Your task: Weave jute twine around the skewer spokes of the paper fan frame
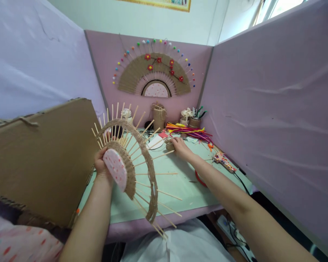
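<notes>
My left hand (pixel 101 162) grips a half-round fan frame (pixel 129 171) by its inner edge, thumb on the front. The frame has a white padded half-disc (pixel 115 168) with red spots, a twine-wound inner band, thin wooden sticks fanning outward, and a woven twine arc (pixel 147 156) crossing the sticks. It is held tilted above the table, off to the left. Further back, my right hand (pixel 179 145) has its fingers curled over a ball of brown twine (pixel 170 145) on the tabletop. The fingers' far side is hidden.
A finished fan (pixel 154 72) with red flowers hangs on the back panel. Bundled pipe cleaners (pixel 190 131), a twine-wrapped jar (pixel 159 116) and a pen holder (pixel 195 122) line the back. A glue gun (pixel 224 162) with a cord lies right. Cardboard (pixel 43 156) stands left.
</notes>
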Demonstrator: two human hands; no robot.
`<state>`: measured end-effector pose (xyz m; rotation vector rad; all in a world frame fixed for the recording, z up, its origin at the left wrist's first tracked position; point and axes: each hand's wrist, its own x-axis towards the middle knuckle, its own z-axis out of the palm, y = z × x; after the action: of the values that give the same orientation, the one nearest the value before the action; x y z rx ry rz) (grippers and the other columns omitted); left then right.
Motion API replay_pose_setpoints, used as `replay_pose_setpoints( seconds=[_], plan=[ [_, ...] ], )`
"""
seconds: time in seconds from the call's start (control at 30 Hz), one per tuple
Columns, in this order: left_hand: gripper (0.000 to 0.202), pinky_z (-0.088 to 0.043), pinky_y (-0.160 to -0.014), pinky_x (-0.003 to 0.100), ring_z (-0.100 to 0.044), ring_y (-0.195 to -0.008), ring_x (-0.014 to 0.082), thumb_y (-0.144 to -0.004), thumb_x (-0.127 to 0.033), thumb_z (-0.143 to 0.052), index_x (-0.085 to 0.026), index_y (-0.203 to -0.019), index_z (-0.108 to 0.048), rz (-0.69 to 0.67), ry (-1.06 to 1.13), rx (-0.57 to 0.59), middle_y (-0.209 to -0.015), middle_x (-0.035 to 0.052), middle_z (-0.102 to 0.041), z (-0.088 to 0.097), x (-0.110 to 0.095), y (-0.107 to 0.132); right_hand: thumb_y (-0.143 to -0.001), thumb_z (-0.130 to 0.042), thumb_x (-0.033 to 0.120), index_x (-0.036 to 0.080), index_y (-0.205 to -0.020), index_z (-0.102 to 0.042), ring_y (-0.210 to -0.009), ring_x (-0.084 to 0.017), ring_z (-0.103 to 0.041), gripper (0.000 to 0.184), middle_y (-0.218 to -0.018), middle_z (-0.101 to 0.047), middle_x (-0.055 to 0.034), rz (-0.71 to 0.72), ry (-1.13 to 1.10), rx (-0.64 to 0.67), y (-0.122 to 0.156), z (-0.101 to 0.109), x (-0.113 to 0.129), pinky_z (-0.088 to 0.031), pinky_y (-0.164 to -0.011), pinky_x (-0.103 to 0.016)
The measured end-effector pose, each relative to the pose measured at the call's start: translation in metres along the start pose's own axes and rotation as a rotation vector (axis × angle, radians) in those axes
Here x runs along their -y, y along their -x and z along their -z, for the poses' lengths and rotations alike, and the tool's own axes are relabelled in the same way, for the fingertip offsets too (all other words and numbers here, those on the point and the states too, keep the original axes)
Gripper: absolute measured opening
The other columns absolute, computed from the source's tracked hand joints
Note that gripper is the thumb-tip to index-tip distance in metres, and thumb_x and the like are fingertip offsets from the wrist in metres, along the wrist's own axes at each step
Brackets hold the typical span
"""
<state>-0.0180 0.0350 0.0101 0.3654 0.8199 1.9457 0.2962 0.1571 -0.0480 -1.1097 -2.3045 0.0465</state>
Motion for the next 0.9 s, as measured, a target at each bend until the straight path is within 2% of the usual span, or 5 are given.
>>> replay_pose_setpoints(
  seconds=[0.13,0.23,0.5,0.7,0.9],
  plan=[
    [0.007,-0.051,-0.054,0.023,-0.061,-0.053,0.0134,-0.064,-0.024,-0.055,-0.018,-0.062,-0.058,0.001,0.005,0.005,-0.055,-0.0019,-0.061,0.0,-0.003,0.0,-0.063,-0.072,0.021,0.021,-0.117,-0.053,-0.105,-0.026,-0.044,0.057,-0.113,-0.048,-0.0103,-0.092,-0.032,0.022,0.006,-0.013,0.001,-0.039,-0.09,-0.039],
    [0.007,-0.052,-0.058,0.024,-0.063,-0.057,0.0147,-0.065,-0.024,-0.055,-0.018,-0.061,-0.058,-0.024,0.007,0.0,-0.052,-0.0017,-0.059,-0.001,-0.004,0.0,-0.065,-0.071,0.03,0.018,-0.107,-0.055,-0.096,-0.022,-0.047,0.047,-0.103,-0.05,-0.0074,-0.123,-0.101,0.031,0.007,-0.014,-0.001,-0.041,-0.085,-0.035],
    [0.01,-0.051,-0.05,0.021,-0.062,-0.053,0.014,-0.066,-0.026,-0.054,-0.018,-0.063,-0.061,-0.013,-0.031,-0.005,-0.052,-0.0008,-0.061,0.0,0.001,-0.002,-0.073,-0.06,0.021,0.015,-0.092,-0.061,-0.081,-0.016,-0.051,0.02,-0.091,-0.055,-0.0055,-0.086,-0.023,0.044,0.006,0.001,0.009,-0.039,-0.073,-0.025],
    [0.007,-0.054,-0.063,0.025,-0.064,-0.06,0.0156,-0.065,-0.023,-0.055,-0.018,-0.06,-0.058,0.008,-0.009,0.031,-0.049,-0.0014,-0.058,-0.001,0.0,-0.001,-0.079,-0.051,0.017,0.015,-0.095,-0.064,-0.079,-0.016,-0.053,0.021,-0.09,-0.06,-0.0077,-0.061,0.18,0.148,0.001,0.01,0.025,-0.037,-0.068,-0.025],
    [0.006,-0.054,-0.065,0.026,-0.065,-0.063,0.0166,-0.066,-0.023,-0.055,-0.019,-0.065,-0.06,0.019,-0.032,0.078,-0.049,-0.002,-0.057,0.002,0.0,-0.001,-0.078,-0.049,0.015,0.012,-0.09,-0.065,-0.084,-0.021,-0.054,0.02,-0.09,-0.062,-0.0141,-0.1,0.216,0.159,-0.005,0.001,0.036,-0.037,-0.071,-0.029]
  ],
)
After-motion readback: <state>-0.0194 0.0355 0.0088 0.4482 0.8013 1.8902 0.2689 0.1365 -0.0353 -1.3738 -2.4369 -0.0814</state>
